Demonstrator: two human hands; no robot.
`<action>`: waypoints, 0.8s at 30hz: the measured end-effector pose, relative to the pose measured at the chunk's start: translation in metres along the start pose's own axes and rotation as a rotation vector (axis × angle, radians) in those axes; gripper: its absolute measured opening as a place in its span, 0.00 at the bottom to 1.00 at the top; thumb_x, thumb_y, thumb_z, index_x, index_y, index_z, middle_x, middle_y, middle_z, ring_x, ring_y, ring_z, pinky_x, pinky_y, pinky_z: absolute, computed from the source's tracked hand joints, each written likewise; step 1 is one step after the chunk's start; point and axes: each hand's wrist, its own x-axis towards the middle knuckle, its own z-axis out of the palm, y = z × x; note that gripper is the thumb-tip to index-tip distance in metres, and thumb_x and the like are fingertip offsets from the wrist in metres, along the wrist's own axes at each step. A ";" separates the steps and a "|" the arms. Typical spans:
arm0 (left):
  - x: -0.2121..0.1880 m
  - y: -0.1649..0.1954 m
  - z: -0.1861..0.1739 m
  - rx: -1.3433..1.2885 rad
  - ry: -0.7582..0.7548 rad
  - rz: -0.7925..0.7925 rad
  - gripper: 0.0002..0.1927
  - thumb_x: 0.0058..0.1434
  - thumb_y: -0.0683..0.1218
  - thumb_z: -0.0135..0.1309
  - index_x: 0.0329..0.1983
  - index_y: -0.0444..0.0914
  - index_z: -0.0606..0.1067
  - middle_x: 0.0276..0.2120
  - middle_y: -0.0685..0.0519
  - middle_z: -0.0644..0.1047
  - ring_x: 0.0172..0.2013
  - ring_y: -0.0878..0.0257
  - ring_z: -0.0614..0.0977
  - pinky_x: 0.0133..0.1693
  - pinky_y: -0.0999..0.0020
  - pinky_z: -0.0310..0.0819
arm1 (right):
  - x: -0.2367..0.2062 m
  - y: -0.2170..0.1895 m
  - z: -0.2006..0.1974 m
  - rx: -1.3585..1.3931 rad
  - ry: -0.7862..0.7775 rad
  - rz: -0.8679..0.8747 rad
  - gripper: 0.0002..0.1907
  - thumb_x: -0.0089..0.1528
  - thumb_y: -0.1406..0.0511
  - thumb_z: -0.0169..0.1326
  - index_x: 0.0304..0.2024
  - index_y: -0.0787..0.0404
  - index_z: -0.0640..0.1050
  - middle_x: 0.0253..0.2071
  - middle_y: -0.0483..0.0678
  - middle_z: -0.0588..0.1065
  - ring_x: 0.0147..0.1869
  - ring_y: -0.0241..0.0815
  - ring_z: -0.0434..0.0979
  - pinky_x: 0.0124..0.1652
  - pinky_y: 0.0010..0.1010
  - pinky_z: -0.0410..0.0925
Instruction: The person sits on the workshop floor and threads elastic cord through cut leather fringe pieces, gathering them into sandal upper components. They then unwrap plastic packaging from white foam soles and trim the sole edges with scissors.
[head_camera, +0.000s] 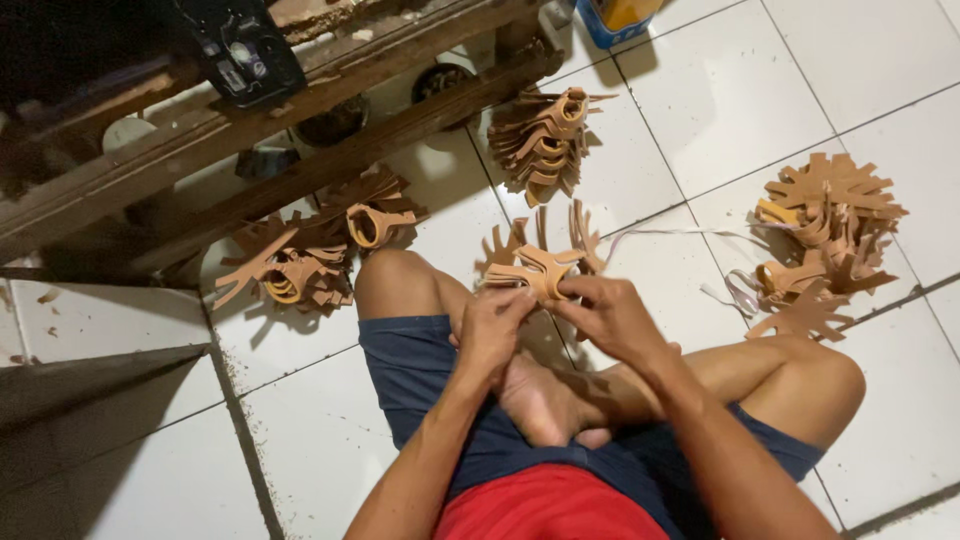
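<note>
One tan strap piece is pinched by the left hand and the right hand; finished bundles are stacked beyond the grip, flat cutouts remain to its right.

A strap piece sits between the left hand and right hand, above the crossed legs. Strap piles lie ahead, left and right; a wooden frame stands behind.

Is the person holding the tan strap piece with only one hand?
No. Both the left hand and the right hand pinch the tan cut-out strap piece above the white tiled floor.
</note>
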 end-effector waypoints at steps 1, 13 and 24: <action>0.002 0.004 -0.005 0.251 -0.004 0.266 0.13 0.71 0.48 0.56 0.46 0.34 0.84 0.40 0.48 0.82 0.40 0.57 0.84 0.40 0.65 0.78 | 0.005 -0.002 -0.007 -0.025 -0.068 0.013 0.12 0.60 0.63 0.62 0.42 0.65 0.84 0.23 0.45 0.79 0.20 0.32 0.78 0.21 0.24 0.70; 0.047 0.043 -0.061 -0.783 -0.443 -0.581 0.19 0.71 0.49 0.51 0.49 0.25 0.75 0.37 0.46 0.83 0.20 0.74 0.67 0.22 0.82 0.61 | 0.073 -0.038 -0.058 0.376 -0.429 0.445 0.10 0.61 0.66 0.59 0.33 0.70 0.83 0.15 0.44 0.73 0.12 0.30 0.62 0.14 0.24 0.56; 0.024 0.026 -0.042 -1.095 -0.307 -0.568 0.27 0.74 0.54 0.44 0.61 0.25 0.70 0.51 0.42 0.78 0.51 0.56 0.80 0.56 0.60 0.76 | 0.079 -0.019 -0.045 0.601 -0.398 0.540 0.13 0.63 0.65 0.58 0.38 0.73 0.83 0.18 0.46 0.74 0.11 0.27 0.60 0.12 0.21 0.52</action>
